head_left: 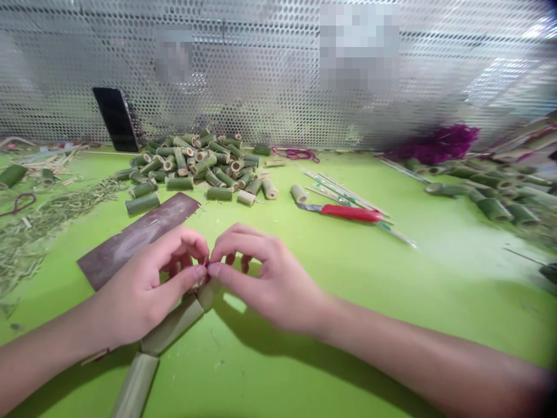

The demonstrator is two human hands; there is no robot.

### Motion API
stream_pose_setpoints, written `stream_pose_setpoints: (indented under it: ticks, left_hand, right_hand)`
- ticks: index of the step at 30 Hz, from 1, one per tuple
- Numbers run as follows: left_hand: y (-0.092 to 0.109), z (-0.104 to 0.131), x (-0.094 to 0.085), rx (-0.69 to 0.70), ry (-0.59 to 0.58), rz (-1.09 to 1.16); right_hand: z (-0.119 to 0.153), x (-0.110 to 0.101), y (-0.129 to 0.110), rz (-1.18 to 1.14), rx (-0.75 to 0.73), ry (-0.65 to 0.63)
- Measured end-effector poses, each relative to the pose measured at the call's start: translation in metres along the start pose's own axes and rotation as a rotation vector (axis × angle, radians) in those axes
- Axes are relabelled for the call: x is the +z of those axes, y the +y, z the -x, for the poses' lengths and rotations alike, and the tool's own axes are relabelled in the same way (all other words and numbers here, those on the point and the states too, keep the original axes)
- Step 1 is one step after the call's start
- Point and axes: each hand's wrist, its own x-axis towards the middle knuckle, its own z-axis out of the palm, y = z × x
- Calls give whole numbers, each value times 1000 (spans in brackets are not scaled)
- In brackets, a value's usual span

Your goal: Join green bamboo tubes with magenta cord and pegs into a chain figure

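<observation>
Ok so at least three smooth, pale bamboo tubes (174, 326) are lying roughly end to end up front. The left hand (150, 287) and right hand (272, 276) are both pinching, thumb to fingertip, a bit of purple string (208, 279) at the farthest tube. Beyond, one flat brown rectangular sheet (130, 242), one red-handled knife (350, 212) and a pile of stubby green cylinders (204, 165), too many to count, are sitting around.

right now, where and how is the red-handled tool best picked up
Probably by the middle of its red handle, from the near side: the blade points left, and thin sticks lie along the far side.
</observation>
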Motion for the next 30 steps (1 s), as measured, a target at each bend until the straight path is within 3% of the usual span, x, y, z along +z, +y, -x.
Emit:
stream_pose_setpoints:
  ticks: [6, 11, 17, 24, 27, 30]
  left_hand:
    - [5, -1, 0, -7, -15, -44]
    - [7, -2, 0, 23, -10, -65]
    - [6, 1, -1, 27, -24, -92]
    - [3, 1, 0, 51, -19, -71]
    - [2, 1, 1, 46, -12, -80]
    - [0, 1, 2, 36, -11, -107]
  right_hand:
    - [-5, -5, -2, -290, 377, -93]
    - [-10, -9, 0, -312, 498, -149]
    - [-13, -16, 6, -268, 443, -138]
    - [-8, -14, 2, 64, 164, -187]
    - [-8, -14, 5, 32, 94, -183]
    - [-7, -17, 8, -108, 154, -202]
